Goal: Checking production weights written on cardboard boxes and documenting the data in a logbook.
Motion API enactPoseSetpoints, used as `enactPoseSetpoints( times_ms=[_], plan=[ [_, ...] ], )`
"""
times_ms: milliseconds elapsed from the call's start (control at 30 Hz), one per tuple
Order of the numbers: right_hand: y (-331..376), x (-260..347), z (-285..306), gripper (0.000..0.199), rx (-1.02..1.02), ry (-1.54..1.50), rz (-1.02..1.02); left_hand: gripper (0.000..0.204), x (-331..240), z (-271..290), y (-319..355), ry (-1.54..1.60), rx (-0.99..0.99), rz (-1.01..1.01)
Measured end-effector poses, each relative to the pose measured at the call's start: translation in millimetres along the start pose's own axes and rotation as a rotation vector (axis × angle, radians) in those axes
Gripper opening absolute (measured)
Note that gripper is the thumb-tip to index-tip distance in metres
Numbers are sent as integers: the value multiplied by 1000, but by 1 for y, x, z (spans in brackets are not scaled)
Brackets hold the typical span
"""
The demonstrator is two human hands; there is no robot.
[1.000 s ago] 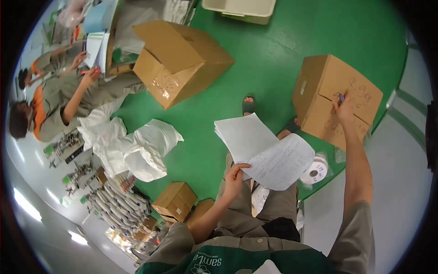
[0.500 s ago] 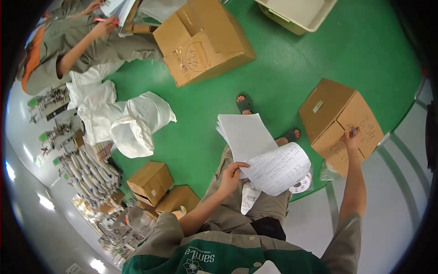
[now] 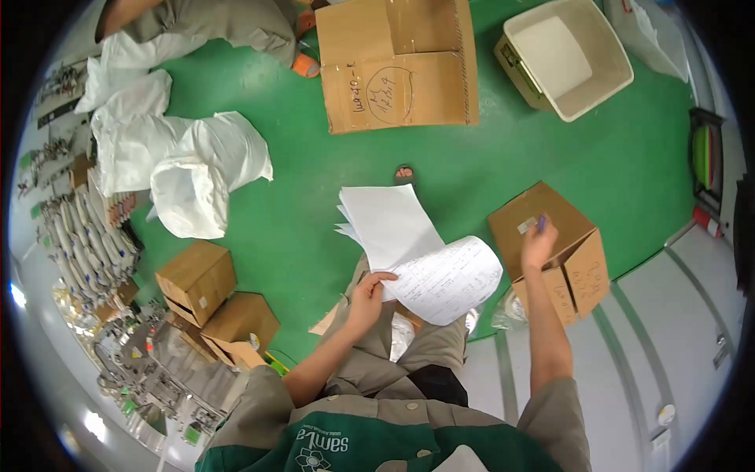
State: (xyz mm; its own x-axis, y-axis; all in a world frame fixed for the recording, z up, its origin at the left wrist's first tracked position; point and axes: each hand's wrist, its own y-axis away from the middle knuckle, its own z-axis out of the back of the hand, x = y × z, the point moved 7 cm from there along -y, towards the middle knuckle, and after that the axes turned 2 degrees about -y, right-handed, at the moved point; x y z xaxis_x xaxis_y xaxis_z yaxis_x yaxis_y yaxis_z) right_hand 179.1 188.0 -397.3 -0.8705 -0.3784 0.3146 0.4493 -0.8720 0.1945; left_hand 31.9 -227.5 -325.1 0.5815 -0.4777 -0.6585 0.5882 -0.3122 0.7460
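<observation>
My left hand (image 3: 370, 303) is closed on the lower edge of a stack of white paper sheets (image 3: 385, 224). The top sheet (image 3: 448, 279), covered in lines of writing, is folded over and curls toward the right. In my right hand (image 3: 539, 248) I hold a blue-purple pen (image 3: 541, 223), its far end showing above the fingers. That hand is over a brown cardboard box (image 3: 582, 275) on the right, which has handwriting on its near side and a small label on another face. Whether the hand touches the box I cannot tell.
A large cardboard box (image 3: 397, 86) and a cream plastic tub (image 3: 515, 79) stand on the green floor ahead. White sacks (image 3: 236, 149) lie to the left, near a co-worker's legs (image 3: 228, 27). Smaller cartons (image 3: 197, 279) sit at lower left, a white wall (image 3: 653, 322) at right.
My right hand with the pen has left the handwritten side of the right-hand box and moved left. The view has shifted, bringing the whole tub in; the co-worker's hands are out of view.
</observation>
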Motion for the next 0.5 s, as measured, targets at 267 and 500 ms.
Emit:
enactPoseSetpoints(
  times_ms=[267,500],
  plan=[
    [-23,278,-102,30,505,-143,497,29,-9,39,-19,-30,-43,2],
    [-139,429,-180,71,389,183,524,29,-2,60,-29,-16,-108,59]
  ],
)
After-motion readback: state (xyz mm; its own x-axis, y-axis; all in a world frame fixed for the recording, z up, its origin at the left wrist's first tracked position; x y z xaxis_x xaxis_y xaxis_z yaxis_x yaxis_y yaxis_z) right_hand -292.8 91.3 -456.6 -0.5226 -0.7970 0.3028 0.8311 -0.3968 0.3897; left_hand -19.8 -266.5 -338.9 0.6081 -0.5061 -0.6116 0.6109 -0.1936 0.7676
